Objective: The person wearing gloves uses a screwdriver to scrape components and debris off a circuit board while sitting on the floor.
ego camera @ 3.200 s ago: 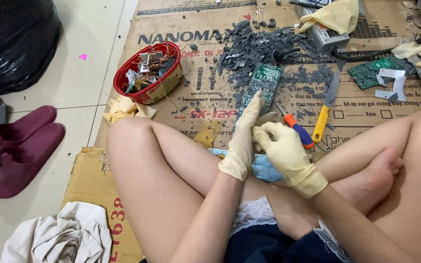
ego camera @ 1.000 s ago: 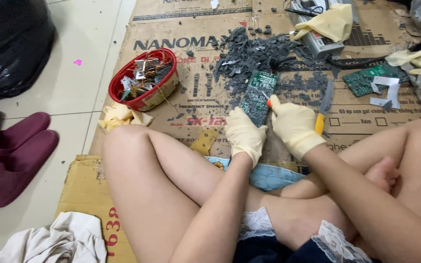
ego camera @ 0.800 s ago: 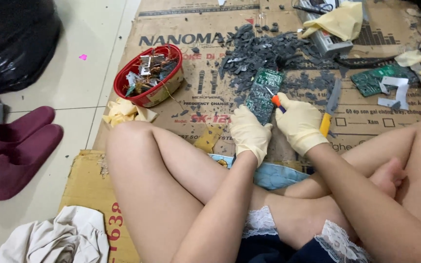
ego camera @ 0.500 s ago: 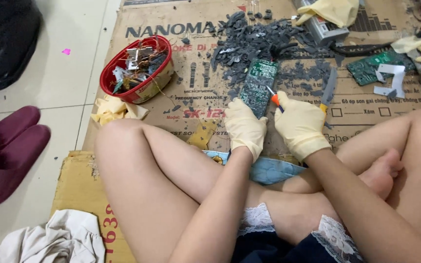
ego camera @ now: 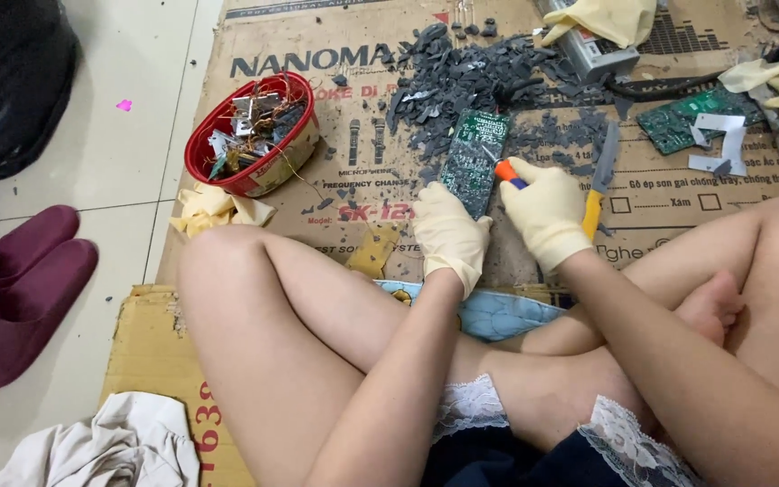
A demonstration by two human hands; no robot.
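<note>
Flattened brown cardboard floor mat (ego camera: pixel 335 171) — long green circuit board (ego camera: pixel 472 160) runs near-to-far, just beyond both gloved hands; left hand (ego camera: pixel 448 236) pins its near end, fingers together, w/ right hand (ego camera: pixel 547 212) clamped on orange-tipped tool (ego camera: pixel 507 171) at its right edge.

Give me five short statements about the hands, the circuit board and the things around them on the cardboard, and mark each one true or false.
1. Both hands wear pale rubber gloves. True: the left hand and the right hand are both gloved.
2. The right hand holds a tool with an orange handle end. True: the orange-handled tool sticks out of its grip toward the green circuit board.
3. The red bowl is empty. False: the red bowl holds wires and small metal parts.
4. The pile of grey fragments lies on the tiled floor. False: the grey fragments lie on the cardboard.
5. The dark red slippers sit on the cardboard beside the board. False: the dark red slippers are on the floor, far off on the left.
</note>
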